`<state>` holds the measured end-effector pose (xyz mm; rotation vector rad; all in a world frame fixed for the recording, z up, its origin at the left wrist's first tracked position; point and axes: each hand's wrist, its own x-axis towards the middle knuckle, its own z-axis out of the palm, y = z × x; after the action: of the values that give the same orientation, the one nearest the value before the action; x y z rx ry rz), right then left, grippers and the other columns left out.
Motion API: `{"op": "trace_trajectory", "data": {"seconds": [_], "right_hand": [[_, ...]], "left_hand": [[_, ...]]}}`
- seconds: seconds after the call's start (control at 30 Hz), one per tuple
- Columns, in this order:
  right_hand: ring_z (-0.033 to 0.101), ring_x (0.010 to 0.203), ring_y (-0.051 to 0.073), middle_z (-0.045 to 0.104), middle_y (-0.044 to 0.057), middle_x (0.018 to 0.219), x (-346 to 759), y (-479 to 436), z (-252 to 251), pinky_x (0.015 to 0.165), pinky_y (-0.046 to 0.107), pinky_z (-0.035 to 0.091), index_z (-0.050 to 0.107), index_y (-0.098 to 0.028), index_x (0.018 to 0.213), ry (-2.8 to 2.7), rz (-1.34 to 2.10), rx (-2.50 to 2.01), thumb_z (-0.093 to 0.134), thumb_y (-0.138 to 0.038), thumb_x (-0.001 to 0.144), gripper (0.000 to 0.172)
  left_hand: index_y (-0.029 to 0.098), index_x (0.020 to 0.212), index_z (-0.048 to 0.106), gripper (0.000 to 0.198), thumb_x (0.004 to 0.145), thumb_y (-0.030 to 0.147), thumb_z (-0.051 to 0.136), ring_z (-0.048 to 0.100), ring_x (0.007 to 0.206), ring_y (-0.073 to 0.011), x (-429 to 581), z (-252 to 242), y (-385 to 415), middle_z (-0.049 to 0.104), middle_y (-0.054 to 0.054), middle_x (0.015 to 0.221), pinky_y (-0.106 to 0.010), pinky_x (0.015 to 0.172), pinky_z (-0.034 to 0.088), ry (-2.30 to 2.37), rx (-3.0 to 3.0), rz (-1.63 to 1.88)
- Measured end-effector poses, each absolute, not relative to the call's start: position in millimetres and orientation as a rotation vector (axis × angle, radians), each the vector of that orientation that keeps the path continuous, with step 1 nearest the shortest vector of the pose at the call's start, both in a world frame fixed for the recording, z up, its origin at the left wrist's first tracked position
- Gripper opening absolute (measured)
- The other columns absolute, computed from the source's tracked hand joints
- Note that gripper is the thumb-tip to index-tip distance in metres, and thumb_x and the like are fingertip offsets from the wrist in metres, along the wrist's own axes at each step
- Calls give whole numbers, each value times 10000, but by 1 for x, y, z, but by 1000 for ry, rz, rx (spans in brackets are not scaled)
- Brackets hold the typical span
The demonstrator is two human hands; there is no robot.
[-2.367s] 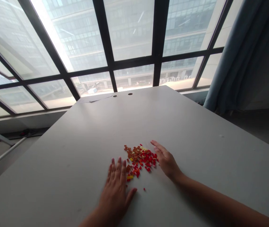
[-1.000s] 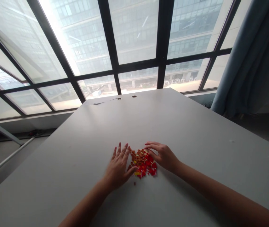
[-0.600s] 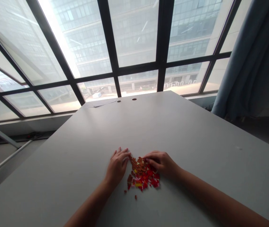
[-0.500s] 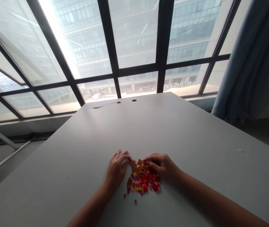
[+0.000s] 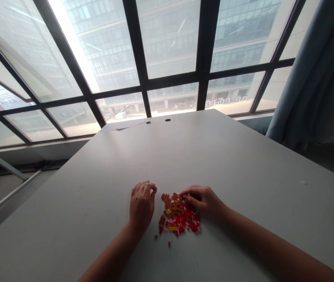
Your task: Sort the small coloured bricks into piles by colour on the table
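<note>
A heap of small toy building bricks point(image 5: 180, 219) lies on the white table in front of me, orange-brown at the far side, red nearer, with yellow, pink and white bits. My left hand point(image 5: 142, 203) is just left of the heap, apart from it, with thumb and fingertips pinched together; whatever is between them is too small to make out. On the heap's upper right edge, my right hand point(image 5: 202, 199) has its fingers curled and their tips on the bricks. Any brick in that grip cannot be made out. Two loose brown bricks, one of them a small brick point(image 5: 169, 244), lie on the near side.
The white table point(image 5: 120, 156) stretches away to tall black-framed windows point(image 5: 173, 80). Two round holes, including a cable hole point(image 5: 167, 120), sit near its far edge. A blue-grey curtain point(image 5: 304, 90) hangs at the right. A pale metal bar point(image 5: 11, 196) stands left of the table.
My left hand has drawn back leftward from the heap, its fingers now pinched together. My right hand stays at the heap's upper right edge. The camera view has tilted slightly down.
</note>
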<state>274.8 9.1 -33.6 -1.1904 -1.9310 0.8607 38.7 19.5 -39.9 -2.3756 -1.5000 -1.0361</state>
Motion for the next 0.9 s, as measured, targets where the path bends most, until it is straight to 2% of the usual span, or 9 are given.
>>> {"op": "trace_trajectory", "data": {"seconds": [0.13,0.4,0.6,0.9], "right_hand": [[613,719,163,704,68,851,276,10,-34,665,282,474,736,-184,931,-1929,850,-1192,538,-325,835,262],[623,741,167,711,69,868,275,11,-36,697,286,482,738,-186,934,-1934,837,-1187,539,-310,837,253],[609,695,153,710,64,862,275,10,-35,640,269,465,736,-185,943,-1941,833,-1196,533,-314,841,262],[625,743,171,719,73,888,275,9,-33,680,287,484,733,-179,954,-1947,822,-1210,528,-314,845,268]], "left_hand": [[191,836,587,97,857,116,529,601,867,-215,38,-35,18,664,-43,819,-371,839,436,-1495,-2364,-1025],[230,907,672,157,837,129,573,599,903,-228,37,-32,24,700,-26,856,-374,848,401,-1639,-2329,-973],[225,850,690,122,822,151,596,605,926,-249,26,-25,41,713,-32,838,-389,839,392,-1722,-2223,-860],[217,778,692,122,811,155,592,604,934,-276,17,-29,80,718,-58,836,-429,849,400,-1722,-2213,-830]]}}
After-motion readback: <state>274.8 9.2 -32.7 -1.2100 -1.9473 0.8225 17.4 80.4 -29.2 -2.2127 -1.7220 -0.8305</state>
